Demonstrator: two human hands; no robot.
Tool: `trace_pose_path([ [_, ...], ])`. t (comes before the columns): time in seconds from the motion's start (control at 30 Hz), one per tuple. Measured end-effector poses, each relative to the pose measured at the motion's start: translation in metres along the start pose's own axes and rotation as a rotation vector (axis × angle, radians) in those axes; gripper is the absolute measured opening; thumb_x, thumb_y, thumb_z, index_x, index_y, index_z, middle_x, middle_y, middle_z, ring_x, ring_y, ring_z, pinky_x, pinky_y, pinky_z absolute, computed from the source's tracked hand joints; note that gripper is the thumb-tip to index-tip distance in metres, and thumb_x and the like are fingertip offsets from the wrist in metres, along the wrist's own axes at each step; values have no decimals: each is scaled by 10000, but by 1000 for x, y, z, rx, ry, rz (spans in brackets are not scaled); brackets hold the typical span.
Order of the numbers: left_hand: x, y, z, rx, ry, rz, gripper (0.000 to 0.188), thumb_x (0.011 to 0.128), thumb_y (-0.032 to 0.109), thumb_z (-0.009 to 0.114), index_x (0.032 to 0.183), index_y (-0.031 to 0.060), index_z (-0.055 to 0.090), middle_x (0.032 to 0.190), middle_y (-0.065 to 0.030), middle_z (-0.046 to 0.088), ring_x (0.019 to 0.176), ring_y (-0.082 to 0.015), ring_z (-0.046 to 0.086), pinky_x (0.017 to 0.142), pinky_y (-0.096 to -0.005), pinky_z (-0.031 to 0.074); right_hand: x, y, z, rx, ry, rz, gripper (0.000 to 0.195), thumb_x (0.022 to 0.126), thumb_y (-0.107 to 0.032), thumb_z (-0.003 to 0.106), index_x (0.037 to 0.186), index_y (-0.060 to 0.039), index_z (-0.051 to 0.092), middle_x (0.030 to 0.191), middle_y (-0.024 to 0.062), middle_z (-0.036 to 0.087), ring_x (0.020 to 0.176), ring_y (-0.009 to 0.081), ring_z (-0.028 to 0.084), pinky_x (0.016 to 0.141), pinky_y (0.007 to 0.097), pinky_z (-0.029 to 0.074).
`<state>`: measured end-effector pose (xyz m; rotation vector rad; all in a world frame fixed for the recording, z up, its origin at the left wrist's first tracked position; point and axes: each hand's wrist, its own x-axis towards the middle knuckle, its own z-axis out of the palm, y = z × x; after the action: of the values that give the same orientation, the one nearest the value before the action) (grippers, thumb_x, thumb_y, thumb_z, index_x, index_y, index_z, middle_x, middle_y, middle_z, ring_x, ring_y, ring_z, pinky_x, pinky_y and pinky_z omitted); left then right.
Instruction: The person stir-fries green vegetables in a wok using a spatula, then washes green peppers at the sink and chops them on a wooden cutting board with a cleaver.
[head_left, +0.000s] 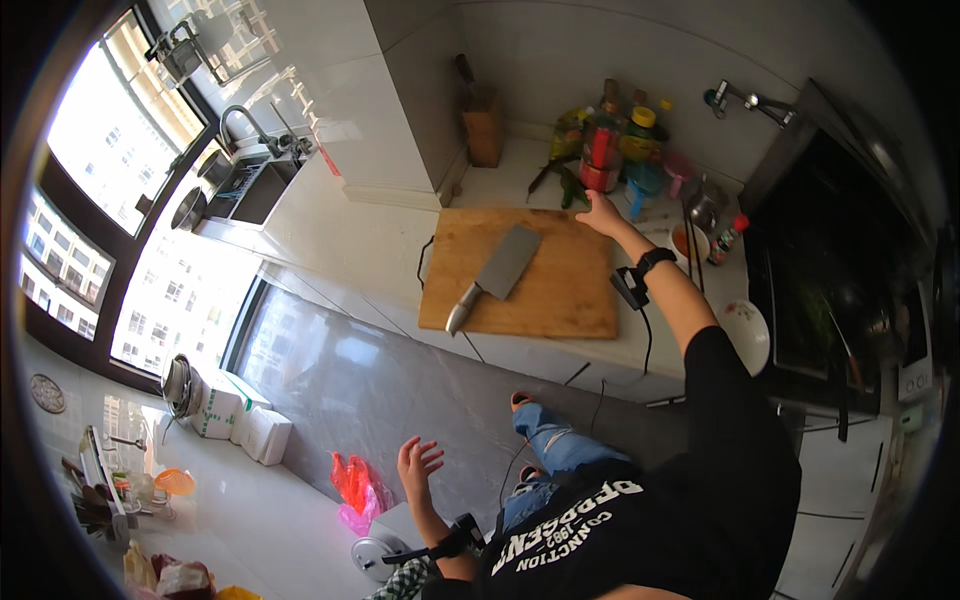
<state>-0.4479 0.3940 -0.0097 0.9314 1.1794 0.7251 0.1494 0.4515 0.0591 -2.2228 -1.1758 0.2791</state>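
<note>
My right hand (600, 215) reaches over the back right corner of the wooden cutting board (577, 285), its fingers beside green peppers (571, 187); whether it grips one I cannot tell. A cleaver (510, 261) lies flat and slanted on the board, its metal handle (463, 309) over the near edge. Darker, thin pods or peppers (541, 178) rest left of the green ones. Raised with fingers apart and nothing in it, my left hand (420, 461) is away from the board, above the floor. Both wrists wear black straps with small devices.
Behind the board stand a knife block (482, 135) and several bottles (641, 135). To its right are a bowl with chopsticks (688, 244), a red-capped bottle (726, 240), a white bowl (742, 337) and a dark stove (825, 262). A cable hangs from the right wrist. A sink (262, 187) is at upper left.
</note>
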Motion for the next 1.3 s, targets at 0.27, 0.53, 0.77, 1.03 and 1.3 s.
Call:
trace_pose_path([
  [0.27,62,42,-7,-32,207,-69,347,901,255,456,1168,36,425,960,-173,610,756,-274,645,581,-316,533,120,33,80,-419,53,195,757,738,-217,656,1316,62,256,1254,247,396,1167,349,383,914,443,395],
  [0.53,129,77,30,5,129,-113,321,903,223,450,1156,25,442,957,-172,613,754,-256,646,589,-304,528,138,12,72,-438,-143,417,583,704,-138,618,1226,22,411,1113,207,533,1032,371,507,783,447,467],
  [0.77,161,101,24,67,90,-76,342,907,238,447,1178,30,432,970,-171,608,785,-267,640,620,-316,525,104,-24,47,-356,34,279,462,628,-162,675,1056,-34,556,927,148,610,876,288,586,666,388,502],
  [1.03,176,109,28,89,77,-89,342,908,235,444,1179,27,431,970,-171,608,791,-270,639,630,-319,523,108,16,68,-359,175,-273,426,654,-169,698,1045,-73,558,1005,84,536,1005,279,502,784,383,482],
  [1.3,173,106,37,100,75,-106,335,907,217,446,1171,11,436,964,-164,613,780,-238,640,628,-298,519,151,2,85,-314,-270,-262,477,717,-83,636,1159,-13,471,1208,135,446,1132,316,419,884,412,419],
])
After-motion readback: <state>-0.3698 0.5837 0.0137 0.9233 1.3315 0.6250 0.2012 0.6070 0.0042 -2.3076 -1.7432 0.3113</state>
